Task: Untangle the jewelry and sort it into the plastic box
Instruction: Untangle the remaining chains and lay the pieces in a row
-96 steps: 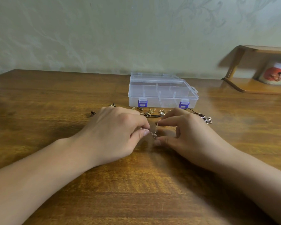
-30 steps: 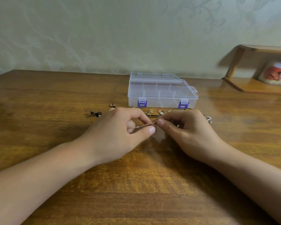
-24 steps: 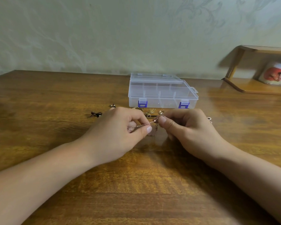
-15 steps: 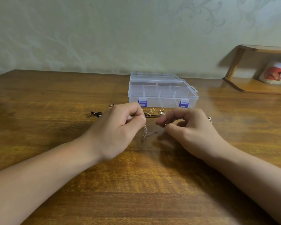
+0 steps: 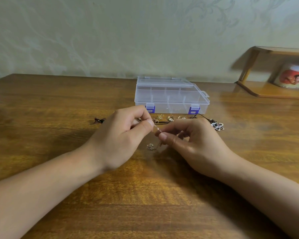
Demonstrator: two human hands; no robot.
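chain [image 5: 157, 128] thin, gold, pinched between both hands

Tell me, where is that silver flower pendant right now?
The silver flower pendant lies on the wooden table, just beyond the right hand, in front of the clear plastic box near its right corner.

Single head view, angled forward-down, close over table [image 5: 59, 104].

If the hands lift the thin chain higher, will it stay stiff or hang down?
Probably floppy: the thin chain sags from between the left hand and right hand, its tail bunched on the table. Likely very light, given the fine links. It could slip from a pinch grip.
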